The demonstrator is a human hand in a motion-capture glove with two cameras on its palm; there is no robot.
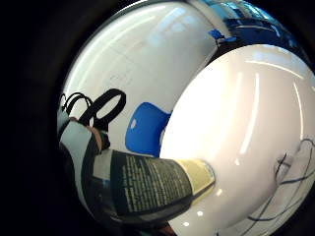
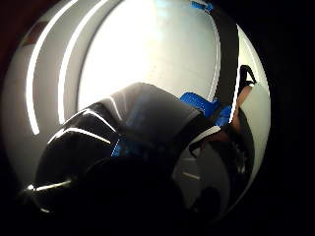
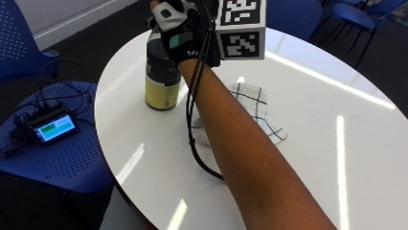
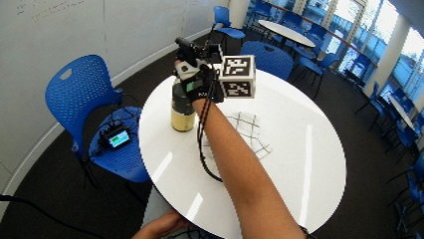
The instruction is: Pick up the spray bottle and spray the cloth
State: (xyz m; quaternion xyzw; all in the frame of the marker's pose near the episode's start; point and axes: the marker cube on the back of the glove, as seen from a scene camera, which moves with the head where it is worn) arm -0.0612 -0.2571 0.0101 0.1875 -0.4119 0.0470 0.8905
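The spray bottle (image 3: pixel 161 81), dark on top with a yellow lower band, stands upright on the round white table (image 3: pixel 319 143) near its far left edge. My gloved right hand (image 3: pixel 182 40) grips the bottle's upper part, fingers curled round the neck and head. The wide outside view shows the same hold, with the hand (image 4: pixel 199 84) on the bottle (image 4: pixel 182 112). The white cloth (image 3: pixel 258 108) with black grid lines lies flat beside the bottle, partly hidden by my forearm. Both palm views are filled by the bottle (image 1: pixel 152 184) (image 2: pixel 142 123), and the cloth (image 1: pixel 290 167) lies on the table beyond it.
A blue chair (image 4: pixel 73 84) stands left of the table, with a small green-screened device (image 3: pixel 54 127) and cables on its seat. More blue chairs (image 4: pixel 265 57) and tables stand behind. The bare left hand (image 4: pixel 156 229) is at the near table edge.
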